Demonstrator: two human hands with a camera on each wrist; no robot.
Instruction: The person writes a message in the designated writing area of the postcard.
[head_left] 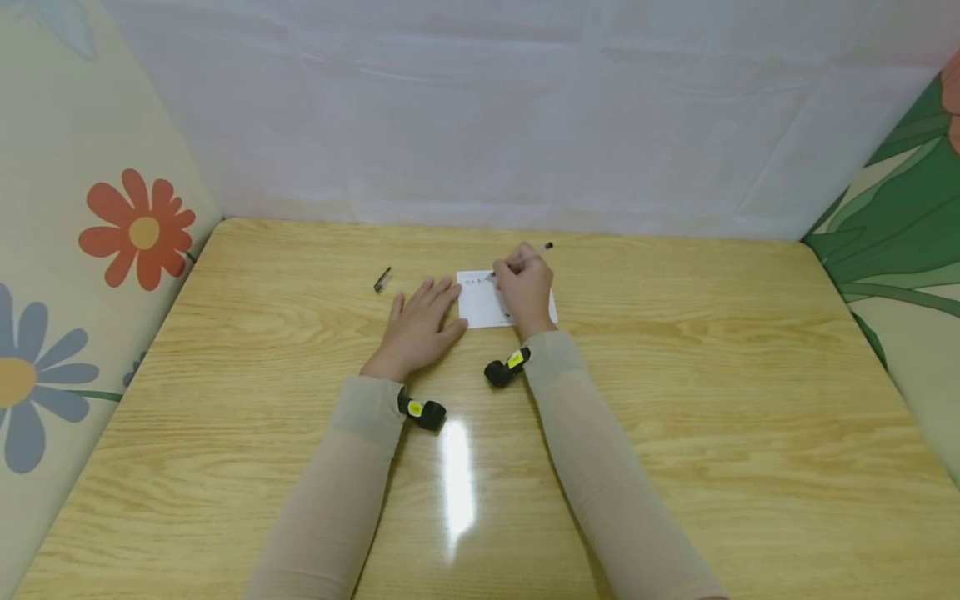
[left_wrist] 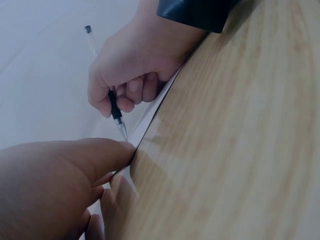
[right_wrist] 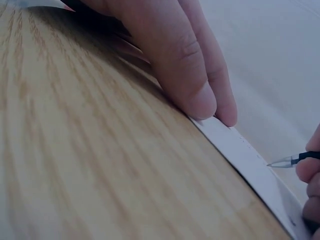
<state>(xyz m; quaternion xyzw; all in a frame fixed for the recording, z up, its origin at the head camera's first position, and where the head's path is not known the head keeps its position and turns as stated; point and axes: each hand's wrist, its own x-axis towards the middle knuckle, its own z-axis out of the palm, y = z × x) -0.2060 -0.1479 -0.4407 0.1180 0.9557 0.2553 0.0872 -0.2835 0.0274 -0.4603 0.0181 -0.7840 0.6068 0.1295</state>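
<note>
A small white sheet of paper [head_left: 482, 308] lies on the wooden table, with a short line of dark handwriting near its top edge. My right hand [head_left: 527, 292] pinches a pen [left_wrist: 116, 107] that has a clear barrel and a black grip; its tip [right_wrist: 272, 164] is right at the paper, beside the writing. With fingers spread, my left hand [head_left: 423, 325] rests flat on the table, its thumb and fingertips on the paper's left edge. The pen's cap [head_left: 382, 280], clear with a black clip, lies left of the paper, beyond the left hand.
The wooden table [head_left: 712, 400] extends to both sides and toward me. A white cloth [head_left: 480, 117] hangs along its far edge. Walls with painted flowers stand at the left and right. Each wrist wears a black camera [head_left: 425, 412].
</note>
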